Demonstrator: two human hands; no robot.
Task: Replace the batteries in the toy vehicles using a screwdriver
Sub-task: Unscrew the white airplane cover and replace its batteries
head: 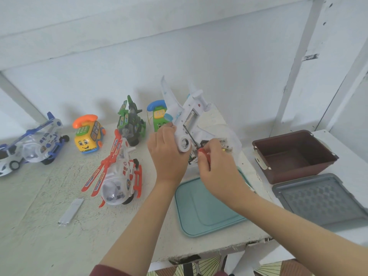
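- The white toy airplane is held up above the back of the bench, belly turned toward the person, nose pointing down and tail up against the wall.
- Its battery compartment lies open along the belly, and a battery shows inside.
- The left hand has its grip wrapped round the lower fuselage, fingers curled behind the nose end.
- The right hand has its grip pinched on the red handle of a screwdriver. The dark shaft slants up to the plane's underside, beside the open compartment.
- Just below the two hands sits a clear container with loose batteries in it, mostly hidden by the hands.
- A teal lid lies flat on the bench under the right forearm.
- To the right, a brown plastic box stands open, with a grey patterned lid lying just in front of it.
- To the left of the hands, a red-and-white toy helicopter sits near the person. Behind it stand a green camouflage helicopter and a green toy telephone with a blue handset.
- Farther left are a yellow toy telephone car with an orange handset and a blue-and-white helicopter. A white toy car is cut off by the edge.
- A long grey battery cover lies alone on the bench, near the front.
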